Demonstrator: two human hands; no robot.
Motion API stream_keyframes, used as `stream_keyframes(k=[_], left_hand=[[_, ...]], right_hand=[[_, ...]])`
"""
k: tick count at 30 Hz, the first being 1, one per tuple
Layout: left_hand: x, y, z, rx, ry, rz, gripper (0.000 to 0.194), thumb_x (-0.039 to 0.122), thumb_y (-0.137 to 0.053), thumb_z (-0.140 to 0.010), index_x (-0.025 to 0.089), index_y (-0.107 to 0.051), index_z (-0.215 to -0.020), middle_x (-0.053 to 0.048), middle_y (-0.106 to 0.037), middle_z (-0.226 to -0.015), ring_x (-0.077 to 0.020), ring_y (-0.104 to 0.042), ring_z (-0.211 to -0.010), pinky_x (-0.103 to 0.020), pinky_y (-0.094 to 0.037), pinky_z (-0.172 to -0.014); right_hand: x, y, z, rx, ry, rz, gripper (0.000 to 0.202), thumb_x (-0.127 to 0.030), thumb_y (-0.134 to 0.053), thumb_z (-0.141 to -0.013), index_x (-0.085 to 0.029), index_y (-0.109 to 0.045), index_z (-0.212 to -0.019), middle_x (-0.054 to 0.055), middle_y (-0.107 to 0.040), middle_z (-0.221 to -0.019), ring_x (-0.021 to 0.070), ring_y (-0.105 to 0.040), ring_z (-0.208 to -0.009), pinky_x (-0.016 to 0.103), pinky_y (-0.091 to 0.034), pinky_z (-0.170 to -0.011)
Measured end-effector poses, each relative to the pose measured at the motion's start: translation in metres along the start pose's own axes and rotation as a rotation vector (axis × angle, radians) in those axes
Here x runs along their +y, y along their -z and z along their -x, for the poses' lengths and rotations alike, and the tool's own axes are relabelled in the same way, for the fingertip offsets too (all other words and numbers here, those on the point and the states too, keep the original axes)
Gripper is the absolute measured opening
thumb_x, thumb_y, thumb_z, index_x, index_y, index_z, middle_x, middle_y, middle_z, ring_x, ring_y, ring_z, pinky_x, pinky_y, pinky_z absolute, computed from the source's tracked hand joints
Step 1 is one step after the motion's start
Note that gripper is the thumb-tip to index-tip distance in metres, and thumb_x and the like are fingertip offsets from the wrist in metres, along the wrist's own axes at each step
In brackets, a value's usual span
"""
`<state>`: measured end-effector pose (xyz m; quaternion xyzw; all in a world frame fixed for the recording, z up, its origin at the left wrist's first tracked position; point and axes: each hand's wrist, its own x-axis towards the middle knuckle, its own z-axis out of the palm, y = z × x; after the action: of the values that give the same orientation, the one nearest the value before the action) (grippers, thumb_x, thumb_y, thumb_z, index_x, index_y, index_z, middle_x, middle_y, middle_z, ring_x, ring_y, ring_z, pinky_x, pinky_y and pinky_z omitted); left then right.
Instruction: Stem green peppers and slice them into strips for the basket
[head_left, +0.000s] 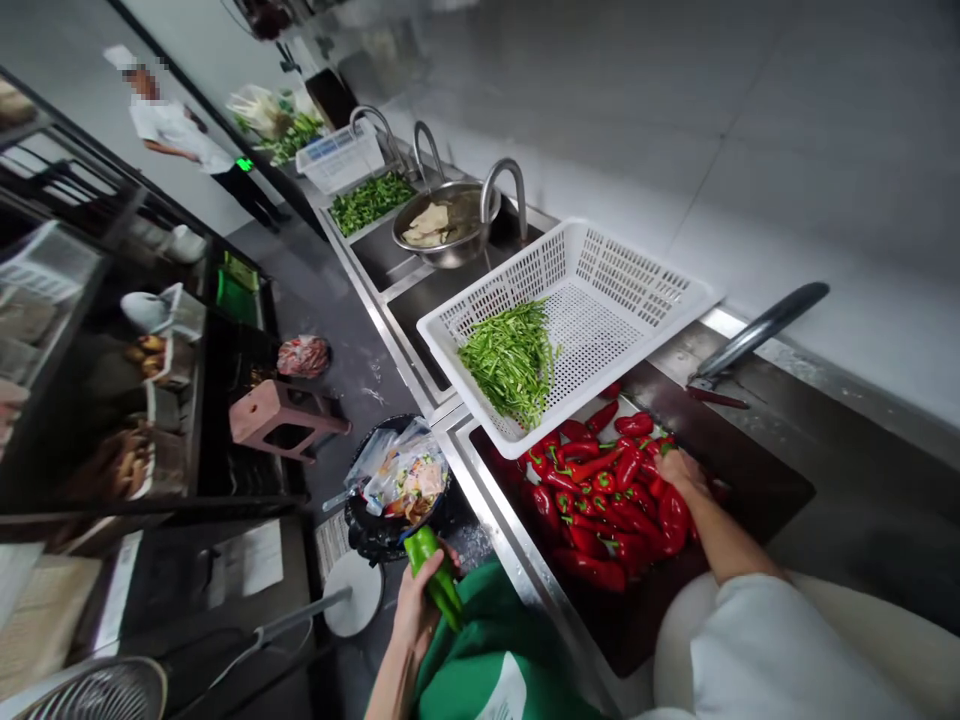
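Note:
My left hand (416,605), low in front of the green apron (480,650), is closed round a long green pepper (435,575). In the sink (517,565) lies a heap of wet red peppers (615,500) with green stems. My right hand (679,470) reaches into the far right side of that heap. Its fingers look closed at the stem end of a red pepper, partly hidden by the hand itself. Above the sink's left part rests a white perforated basket (615,350), with cut green strips (510,360) piled at its near left end.
A black-lined waste bin (375,535) stands left of the sink edge. Beyond the basket are a metal bowl (450,250) in another sink and curved taps (506,175). A pink stool (289,420) stands on the floor; a person (176,130) stands far back.

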<state>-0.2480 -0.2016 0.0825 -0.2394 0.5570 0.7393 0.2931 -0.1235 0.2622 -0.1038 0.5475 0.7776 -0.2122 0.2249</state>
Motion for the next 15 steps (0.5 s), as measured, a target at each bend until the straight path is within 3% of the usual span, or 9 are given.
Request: stream_keyframes(k=[4, 8, 10, 12, 15], left_hand=[[0.0, -0.017, 0.004, -0.197, 0.105, 0.012, 0.031, 0.03, -0.084, -0.065, 0.011, -0.065, -0.081, -0.009, -0.068, -0.074, -0.0224, -0.068, -0.074, -0.032, -0.054, -0.07], [-0.015, -0.041, -0.016, -0.399, 0.258, 0.107, 0.028, 0.028, -0.082, -0.064, 0.011, -0.064, -0.077, -0.011, -0.069, -0.074, -0.0248, -0.07, -0.073, -0.036, -0.053, -0.075], [-0.017, -0.049, -0.027, -0.447, 0.28, 0.157, 0.027, 0.023, -0.081, -0.063, 0.011, -0.065, -0.081, -0.011, -0.07, -0.078, -0.0226, -0.069, -0.071, -0.035, -0.052, -0.075], [-0.013, -0.047, -0.032, -0.453, 0.255, 0.181, 0.026, 0.014, -0.079, -0.061, 0.011, -0.066, -0.084, -0.008, -0.069, -0.077, -0.0191, -0.067, -0.068, -0.032, -0.051, -0.073], [0.004, -0.024, -0.032, -0.406, 0.252, 0.206, 0.023, 0.011, -0.077, -0.062, 0.011, -0.067, -0.082, -0.006, -0.068, -0.073, -0.0167, -0.065, -0.067, -0.029, -0.05, -0.074]], right_hand=[[-0.04, 0.008, 0.055, -0.034, 0.172, -0.137, 0.035, -0.038, -0.05, -0.089, -0.016, -0.077, -0.093, 0.021, -0.073, -0.09, 0.0289, -0.071, -0.087, 0.034, -0.05, -0.072], [-0.09, -0.028, 0.137, -0.092, 0.588, -0.459, 0.023, -0.043, -0.057, -0.077, -0.029, -0.074, -0.083, 0.008, -0.074, -0.077, 0.03, -0.072, -0.081, 0.035, -0.054, -0.071], [-0.117, -0.05, 0.188, -0.142, 0.828, -0.545, 0.028, -0.041, -0.057, -0.076, -0.028, -0.073, -0.094, 0.007, -0.076, -0.087, 0.0296, -0.071, -0.091, 0.034, -0.056, -0.077], [-0.145, -0.064, 0.239, -0.186, 0.984, -0.481, 0.034, -0.033, -0.056, -0.074, -0.028, -0.073, -0.104, 0.009, -0.075, -0.1, 0.0288, -0.07, -0.1, 0.033, -0.055, -0.083], [-0.184, -0.066, 0.293, -0.256, 1.142, -0.386, 0.053, -0.026, -0.054, -0.074, -0.026, -0.065, -0.126, 0.012, -0.067, -0.124, 0.0276, -0.063, -0.118, 0.033, -0.049, -0.098]])
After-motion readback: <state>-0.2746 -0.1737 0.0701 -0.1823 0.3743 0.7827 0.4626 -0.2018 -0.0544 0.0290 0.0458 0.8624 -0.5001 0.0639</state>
